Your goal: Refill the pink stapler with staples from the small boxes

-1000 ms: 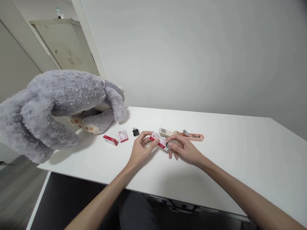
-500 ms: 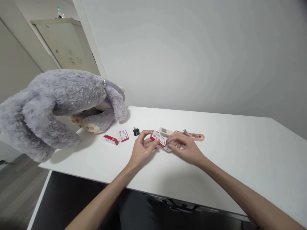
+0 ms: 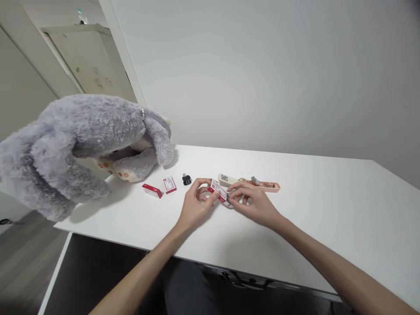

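Observation:
My left hand [image 3: 198,203] is closed around a small red-and-white staple box [image 3: 219,190], thumb on its printed face, tilted above the table. At the right end of the box, the fingertips of my right hand [image 3: 251,201] pinch a small grey piece that looks like staples [image 3: 229,197], partly hidden by the fingers. A pale flap shows under that end. Just behind my hands lies a cream stapler [image 3: 228,179]. Beyond my right hand is an orange-pink stapler [image 3: 271,187], its metal parts showing.
Left of my hands are a black staple remover [image 3: 186,179], a staple box lying flat [image 3: 169,185] and another box on its side [image 3: 152,190]. A large grey plush toy [image 3: 95,127] covers the left end of the white table [image 3: 295,227]. A wall [image 3: 262,78] rises behind.
The box in my left hand has tilted slightly and shifted a little to the right. My right fingers stay at its end. The things on the table have not moved.

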`<state>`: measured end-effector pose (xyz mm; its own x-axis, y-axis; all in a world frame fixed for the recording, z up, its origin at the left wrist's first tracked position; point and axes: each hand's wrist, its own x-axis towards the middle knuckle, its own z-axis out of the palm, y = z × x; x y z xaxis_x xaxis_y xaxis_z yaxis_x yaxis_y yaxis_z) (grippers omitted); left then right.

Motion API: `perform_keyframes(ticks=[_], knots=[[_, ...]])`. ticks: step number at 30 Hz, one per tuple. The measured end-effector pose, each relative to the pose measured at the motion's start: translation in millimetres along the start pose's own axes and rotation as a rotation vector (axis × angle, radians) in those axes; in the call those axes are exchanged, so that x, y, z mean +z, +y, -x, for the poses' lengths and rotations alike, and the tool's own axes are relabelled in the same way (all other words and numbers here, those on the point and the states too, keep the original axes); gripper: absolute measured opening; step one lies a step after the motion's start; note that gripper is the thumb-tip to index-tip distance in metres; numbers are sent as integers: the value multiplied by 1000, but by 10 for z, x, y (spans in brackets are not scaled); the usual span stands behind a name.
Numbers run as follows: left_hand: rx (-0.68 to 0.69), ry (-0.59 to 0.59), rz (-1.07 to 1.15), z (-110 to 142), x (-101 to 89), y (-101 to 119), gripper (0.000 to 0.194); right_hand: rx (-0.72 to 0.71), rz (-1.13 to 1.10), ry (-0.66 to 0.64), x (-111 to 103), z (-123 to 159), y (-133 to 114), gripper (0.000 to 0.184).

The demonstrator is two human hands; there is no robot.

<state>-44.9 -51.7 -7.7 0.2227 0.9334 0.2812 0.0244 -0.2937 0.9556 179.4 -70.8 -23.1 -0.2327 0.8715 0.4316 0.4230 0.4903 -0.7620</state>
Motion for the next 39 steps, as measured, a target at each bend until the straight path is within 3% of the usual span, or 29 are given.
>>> perform_keyframes(ticks=[8,12,17,23,27,32,39], knots=[[-53,203,124,-68,-20,-48,48,159,-166,50,-37,-9,-55,20],[-99,260,210,-88,-51,-60,56,199,-262,-48,-19,1,-73,17],[-153,196,313,-74,-68,-17,61,2,-3,-157,-5,28,-48,6],[-153,129,317,-59,-57,21,57,-37,128,-219,-16,43,-39,12],[-157,126,304,-68,-57,-8,56,-23,83,-218,-6,38,-64,15],[-144,140,299,-77,-51,-26,58,110,-125,-145,-10,24,-119,17],[-152,125,320,-77,-43,-34,61,220,-301,-158,-46,12,-71,38]])
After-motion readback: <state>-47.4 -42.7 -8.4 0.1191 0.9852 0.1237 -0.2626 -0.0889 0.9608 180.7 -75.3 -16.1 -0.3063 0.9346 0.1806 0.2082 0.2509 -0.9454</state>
